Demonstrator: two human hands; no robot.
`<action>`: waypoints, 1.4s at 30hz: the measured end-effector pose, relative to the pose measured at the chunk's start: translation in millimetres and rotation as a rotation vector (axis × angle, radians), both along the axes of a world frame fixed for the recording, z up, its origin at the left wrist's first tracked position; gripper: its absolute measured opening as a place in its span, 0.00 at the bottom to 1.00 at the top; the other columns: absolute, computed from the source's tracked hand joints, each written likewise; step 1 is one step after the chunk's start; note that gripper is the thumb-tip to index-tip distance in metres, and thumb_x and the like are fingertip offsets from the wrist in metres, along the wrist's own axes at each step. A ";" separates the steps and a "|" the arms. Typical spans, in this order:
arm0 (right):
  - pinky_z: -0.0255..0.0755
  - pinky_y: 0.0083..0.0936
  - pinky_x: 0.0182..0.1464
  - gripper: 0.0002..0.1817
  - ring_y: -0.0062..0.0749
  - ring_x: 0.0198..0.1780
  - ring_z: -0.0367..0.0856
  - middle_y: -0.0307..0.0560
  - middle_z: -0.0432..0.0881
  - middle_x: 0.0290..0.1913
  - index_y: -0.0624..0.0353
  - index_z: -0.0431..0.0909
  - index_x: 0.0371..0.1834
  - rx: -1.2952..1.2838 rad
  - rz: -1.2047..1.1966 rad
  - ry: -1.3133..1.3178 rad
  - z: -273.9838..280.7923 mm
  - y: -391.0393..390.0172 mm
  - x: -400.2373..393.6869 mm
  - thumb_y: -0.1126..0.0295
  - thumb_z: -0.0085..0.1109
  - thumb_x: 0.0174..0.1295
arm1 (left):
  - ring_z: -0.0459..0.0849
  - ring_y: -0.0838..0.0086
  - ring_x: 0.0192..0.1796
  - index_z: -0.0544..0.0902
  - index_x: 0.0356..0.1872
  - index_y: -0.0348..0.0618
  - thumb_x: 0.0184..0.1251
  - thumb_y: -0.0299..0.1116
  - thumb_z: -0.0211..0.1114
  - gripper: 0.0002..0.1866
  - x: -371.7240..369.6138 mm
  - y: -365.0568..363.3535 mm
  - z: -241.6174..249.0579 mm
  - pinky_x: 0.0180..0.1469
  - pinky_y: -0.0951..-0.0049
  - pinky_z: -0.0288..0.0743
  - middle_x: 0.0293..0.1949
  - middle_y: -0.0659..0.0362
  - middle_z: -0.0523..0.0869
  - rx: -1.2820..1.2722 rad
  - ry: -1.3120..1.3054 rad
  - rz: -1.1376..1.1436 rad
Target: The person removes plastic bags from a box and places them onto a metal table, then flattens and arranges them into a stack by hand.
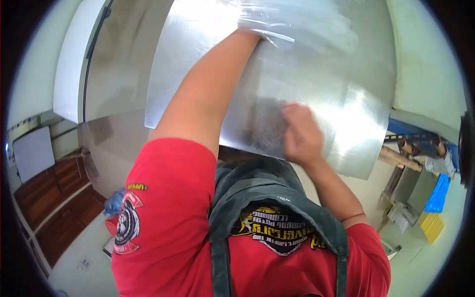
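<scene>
My left arm stretches forward over a shiny metal tabletop (307, 79). Clear, glossy plastic (272, 24) begins at the wrist and covers my left hand, hiding the fingers in glare. Nearer my body, my right hand (303, 136) is curled into a loose fist, somewhat blurred. It hovers over or rests on the front part of the metal surface, and nothing shows sticking out of it.
A dark apron (257, 183) is at the table's front edge. To the left stand a white-sided cabinet (74, 64) and brown wooden doors (54, 198). On the right are a rack (401, 188), a blue bag (438, 193) and a yellow stack (431, 226).
</scene>
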State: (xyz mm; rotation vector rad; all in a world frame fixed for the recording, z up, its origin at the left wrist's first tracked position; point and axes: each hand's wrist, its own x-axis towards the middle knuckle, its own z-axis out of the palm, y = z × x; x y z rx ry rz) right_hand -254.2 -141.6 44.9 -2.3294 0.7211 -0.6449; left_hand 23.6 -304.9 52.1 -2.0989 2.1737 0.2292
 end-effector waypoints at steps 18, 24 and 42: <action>0.55 0.45 0.75 0.26 0.50 0.72 0.67 0.61 0.74 0.68 0.58 0.76 0.65 0.094 -0.357 0.555 -35.8 -150.0 148.8 0.58 0.54 0.65 | 0.74 0.49 0.68 0.62 0.68 0.22 0.74 0.42 0.53 0.33 -67.6 224.5 -54.6 0.73 0.48 0.61 0.66 0.37 0.74 -0.464 0.333 -0.098; 0.61 0.41 0.72 0.29 0.54 0.71 0.69 0.64 0.73 0.68 0.58 0.70 0.70 -0.183 -0.291 0.141 -30.1 -90.4 90.6 0.61 0.53 0.66 | 0.70 0.56 0.73 0.75 0.67 0.39 0.74 0.47 0.54 0.28 -25.4 122.6 -67.0 0.76 0.52 0.57 0.66 0.46 0.77 -0.167 0.570 -0.249; 0.36 0.45 0.82 0.45 0.50 0.83 0.44 0.60 0.52 0.81 0.69 0.52 0.79 -0.084 -0.047 0.358 -25.2 -10.7 88.2 0.45 0.47 0.68 | 0.68 0.62 0.75 0.76 0.71 0.52 0.73 0.55 0.59 0.31 -24.0 49.2 160.7 0.76 0.62 0.59 0.73 0.54 0.73 0.587 0.439 -0.283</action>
